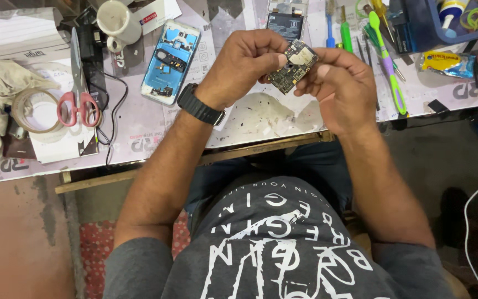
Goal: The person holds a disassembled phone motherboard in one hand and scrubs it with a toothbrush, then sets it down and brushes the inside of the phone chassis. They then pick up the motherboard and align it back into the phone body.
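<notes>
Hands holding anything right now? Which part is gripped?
Yes: a small circuit board, pinched at its opposite edges between the fingers of the left hand and the right hand, above the workbench.

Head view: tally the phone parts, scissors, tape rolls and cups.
Circuit board, held by both hands: 1
Opened phone bodies: 2, blue one, dark one
Scissors: 1
Tape roll: 1
White cup: 1
Total: 6

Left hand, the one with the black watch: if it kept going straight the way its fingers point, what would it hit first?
Probably the right hand: the left hand points across at it, with only the small circuit board they both pinch between them.
</notes>
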